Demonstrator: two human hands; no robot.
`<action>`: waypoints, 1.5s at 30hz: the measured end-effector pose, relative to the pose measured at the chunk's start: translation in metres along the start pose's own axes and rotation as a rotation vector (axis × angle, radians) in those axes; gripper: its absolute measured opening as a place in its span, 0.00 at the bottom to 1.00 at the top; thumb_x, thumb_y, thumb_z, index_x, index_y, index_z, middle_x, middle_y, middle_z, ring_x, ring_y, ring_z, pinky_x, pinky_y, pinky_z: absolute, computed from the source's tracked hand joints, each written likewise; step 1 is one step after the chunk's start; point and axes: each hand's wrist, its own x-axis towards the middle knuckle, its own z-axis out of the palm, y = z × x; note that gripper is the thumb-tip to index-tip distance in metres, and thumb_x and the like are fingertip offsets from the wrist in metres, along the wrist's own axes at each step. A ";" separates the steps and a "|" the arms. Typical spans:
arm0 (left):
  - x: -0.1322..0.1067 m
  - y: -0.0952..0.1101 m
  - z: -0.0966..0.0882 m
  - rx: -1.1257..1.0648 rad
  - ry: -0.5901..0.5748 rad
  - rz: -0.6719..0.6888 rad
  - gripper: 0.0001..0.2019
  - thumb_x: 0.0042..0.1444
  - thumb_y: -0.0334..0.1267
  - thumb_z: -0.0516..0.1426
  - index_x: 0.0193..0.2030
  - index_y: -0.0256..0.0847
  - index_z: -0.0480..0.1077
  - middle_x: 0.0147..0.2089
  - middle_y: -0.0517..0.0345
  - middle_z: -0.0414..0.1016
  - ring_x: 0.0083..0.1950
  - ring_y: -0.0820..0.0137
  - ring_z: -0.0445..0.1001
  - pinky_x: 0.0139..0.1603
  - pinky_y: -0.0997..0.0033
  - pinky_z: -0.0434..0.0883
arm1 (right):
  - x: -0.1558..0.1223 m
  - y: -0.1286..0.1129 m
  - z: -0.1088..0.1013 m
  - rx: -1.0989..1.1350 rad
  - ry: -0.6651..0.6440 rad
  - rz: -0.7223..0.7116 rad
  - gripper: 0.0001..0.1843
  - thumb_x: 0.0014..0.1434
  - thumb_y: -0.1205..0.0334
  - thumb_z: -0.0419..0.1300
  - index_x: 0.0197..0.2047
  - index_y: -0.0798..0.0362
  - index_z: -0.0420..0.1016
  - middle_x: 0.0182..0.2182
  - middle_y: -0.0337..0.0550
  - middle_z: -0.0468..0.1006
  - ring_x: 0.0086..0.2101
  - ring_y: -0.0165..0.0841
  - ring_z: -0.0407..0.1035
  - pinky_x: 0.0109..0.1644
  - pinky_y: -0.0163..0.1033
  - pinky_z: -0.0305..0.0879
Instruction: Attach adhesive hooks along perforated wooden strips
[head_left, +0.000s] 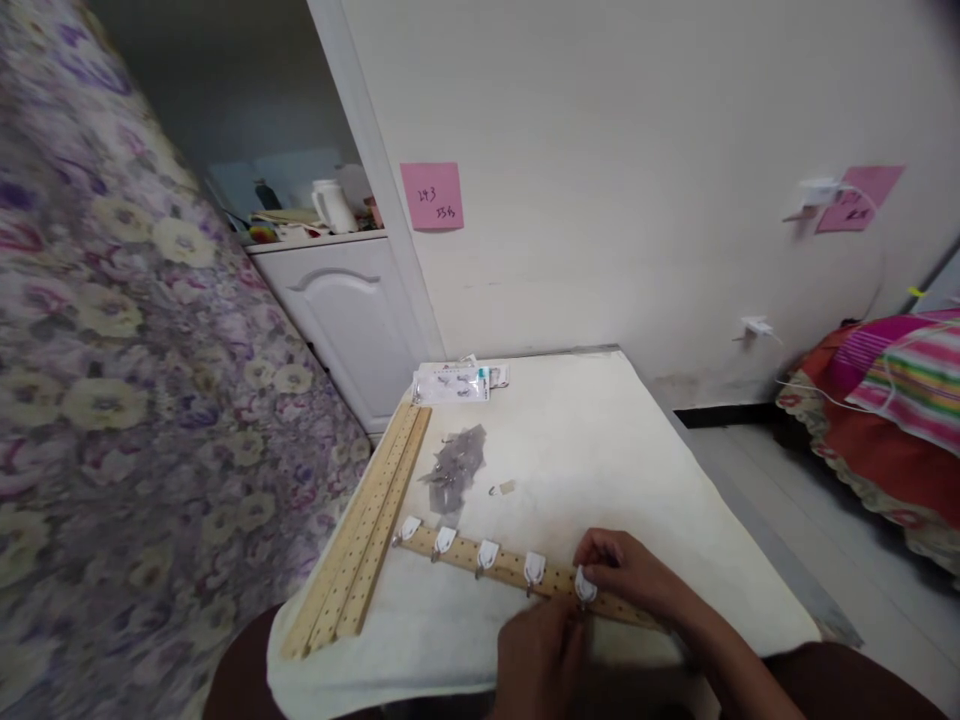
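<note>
As the white hook [585, 588] is pinched by the right hand [634, 575] on the wooden strip [510, 568] at the near edge of the table [637, 450], it is likely best pressed square; the left hand's [540, 655] grip cannot be told.

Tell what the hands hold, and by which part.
The right hand rests on the pale perforated wooden strip near its right end, by the fifth white plastic hook; the left hand touches that hook from below. Exact grip is hidden.

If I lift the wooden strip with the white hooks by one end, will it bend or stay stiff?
Probably stiff: the strip lies straight like solid wood. Likely light, being thin and perforated. The hooks may drag on the table.
</note>
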 end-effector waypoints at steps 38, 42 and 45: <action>0.001 0.001 0.003 0.024 0.053 0.026 0.07 0.60 0.36 0.50 0.34 0.45 0.69 0.29 0.63 0.78 0.29 0.71 0.76 0.28 0.75 0.62 | 0.004 0.008 0.001 -0.140 0.034 0.008 0.06 0.49 0.69 0.56 0.31 0.55 0.73 0.26 0.38 0.74 0.28 0.29 0.66 0.31 0.33 0.59; 0.000 0.000 0.005 0.020 0.047 0.017 0.07 0.60 0.36 0.50 0.33 0.45 0.69 0.29 0.62 0.78 0.29 0.71 0.76 0.29 0.74 0.62 | 0.002 0.007 0.001 -0.133 0.026 0.009 0.07 0.49 0.68 0.56 0.33 0.55 0.74 0.26 0.37 0.74 0.28 0.29 0.66 0.31 0.32 0.59; 0.001 0.000 0.005 0.007 0.040 0.016 0.07 0.60 0.36 0.51 0.33 0.44 0.69 0.29 0.62 0.78 0.29 0.71 0.76 0.30 0.74 0.62 | 0.002 0.005 0.001 -0.147 0.029 0.006 0.07 0.50 0.68 0.56 0.32 0.55 0.74 0.27 0.38 0.75 0.29 0.29 0.66 0.32 0.33 0.59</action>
